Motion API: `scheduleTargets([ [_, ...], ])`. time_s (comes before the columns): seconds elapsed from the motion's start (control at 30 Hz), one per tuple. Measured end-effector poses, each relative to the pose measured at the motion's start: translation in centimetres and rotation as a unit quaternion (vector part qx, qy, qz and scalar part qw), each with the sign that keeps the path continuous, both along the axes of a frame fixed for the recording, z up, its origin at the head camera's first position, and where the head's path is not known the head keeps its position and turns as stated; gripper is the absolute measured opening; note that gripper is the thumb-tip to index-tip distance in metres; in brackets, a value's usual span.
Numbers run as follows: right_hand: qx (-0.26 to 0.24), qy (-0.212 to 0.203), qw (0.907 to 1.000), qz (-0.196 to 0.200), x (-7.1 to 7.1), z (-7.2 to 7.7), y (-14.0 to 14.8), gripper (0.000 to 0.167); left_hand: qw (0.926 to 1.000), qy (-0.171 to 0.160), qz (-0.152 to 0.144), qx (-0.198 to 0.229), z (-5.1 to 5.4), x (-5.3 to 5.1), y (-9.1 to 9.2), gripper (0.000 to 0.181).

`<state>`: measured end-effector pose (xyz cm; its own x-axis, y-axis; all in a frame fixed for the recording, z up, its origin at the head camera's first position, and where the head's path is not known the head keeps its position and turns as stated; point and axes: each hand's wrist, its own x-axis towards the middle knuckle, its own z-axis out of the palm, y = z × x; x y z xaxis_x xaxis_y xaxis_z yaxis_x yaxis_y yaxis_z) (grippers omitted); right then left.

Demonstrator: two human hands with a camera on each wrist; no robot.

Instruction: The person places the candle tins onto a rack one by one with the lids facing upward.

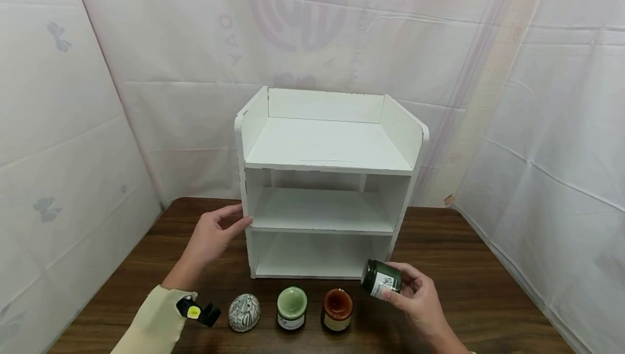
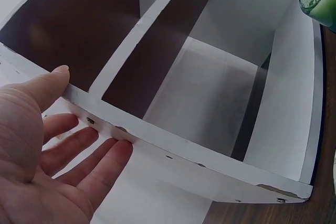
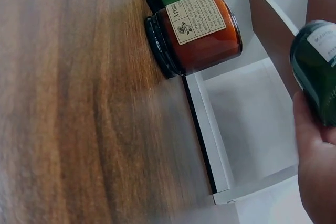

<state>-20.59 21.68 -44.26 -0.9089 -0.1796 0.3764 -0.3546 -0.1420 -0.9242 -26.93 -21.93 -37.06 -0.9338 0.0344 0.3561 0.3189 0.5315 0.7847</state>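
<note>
My right hand (image 1: pixel 422 300) grips a dark green glass candle jar (image 1: pixel 384 279) with a white label, tilted on its side above the table, just in front of the shelf's lower right corner. The same jar (image 3: pixel 317 72) shows at the right edge of the right wrist view. My left hand (image 1: pixel 212 237) holds the left side panel of a white shelf unit (image 1: pixel 322 229). Its thumb (image 2: pixel 62 77) lies over the panel's front edge and the fingers touch the outer face. A light green candle jar (image 1: pixel 292 308) and an amber candle jar (image 1: pixel 337 310) stand before the shelf.
Left of the jars sits a rounded black-and-white patterned object (image 1: pixel 244 312). All of it rests on a dark wooden table (image 1: pixel 464 256), with white sheeting (image 1: pixel 185 99) hung behind and at both sides. The shelf has a raised back and sides around its top.
</note>
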Motion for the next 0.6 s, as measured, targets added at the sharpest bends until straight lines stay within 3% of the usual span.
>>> scheduleTargets([
  [0.2,0.026,-0.01,0.9996,-0.003,0.19,0.06,0.12,0.04,1.0,0.002,-0.003,0.003,0.01,0.08,-0.01,0.053],
  [0.6,0.011,-0.009,0.9999,0.002,0.04,0.12,-0.05,0.044,1.0,0.001,-0.006,0.007,0.08,0.18,0.03,0.053],
])
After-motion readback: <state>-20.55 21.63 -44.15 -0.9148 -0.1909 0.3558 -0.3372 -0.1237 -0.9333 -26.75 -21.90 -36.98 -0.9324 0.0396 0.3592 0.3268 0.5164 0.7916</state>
